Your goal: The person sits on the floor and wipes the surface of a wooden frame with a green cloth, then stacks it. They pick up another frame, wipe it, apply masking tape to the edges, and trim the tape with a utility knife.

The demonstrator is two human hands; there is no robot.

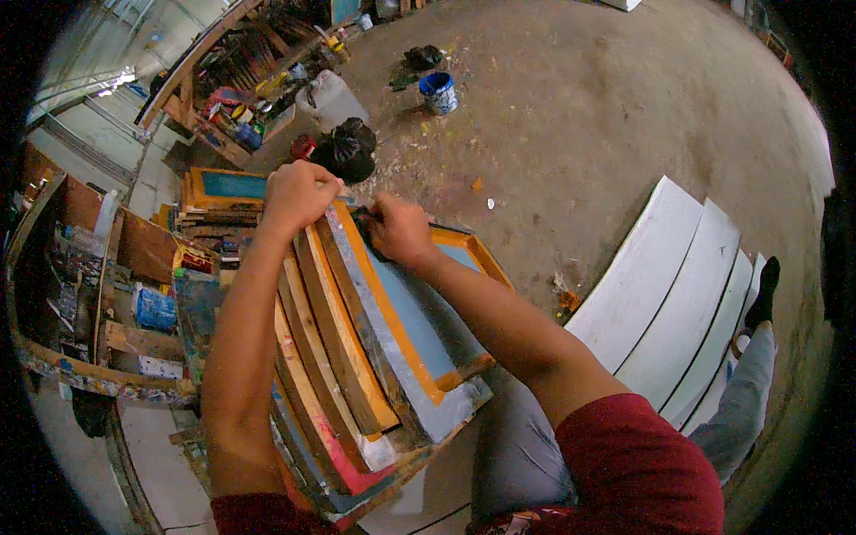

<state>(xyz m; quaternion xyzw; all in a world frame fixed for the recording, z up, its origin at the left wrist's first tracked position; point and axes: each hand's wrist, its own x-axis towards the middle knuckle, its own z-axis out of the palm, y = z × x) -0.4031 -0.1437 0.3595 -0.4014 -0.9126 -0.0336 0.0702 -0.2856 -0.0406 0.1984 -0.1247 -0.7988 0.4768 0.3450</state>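
Note:
Several wooden screen-printing frames stand on edge in a tilted row in front of me. The nearest frame on the right has a grey outer edge, an orange inner border and blue mesh. My left hand is closed at the far end of the row, its fingers curled down on the frame tops; the exact grip is hidden. My right hand is closed over the far part of the blue mesh. Something dark, perhaps a cloth, shows under its fingers. Past my right forearm, another orange-bordered frame shows in part.
White panels lie on the floor at right, beside a foot in a dark sock. Farther off are a blue bucket, a black plastic bag and a whitish jug. A cluttered wooden rack stands at left.

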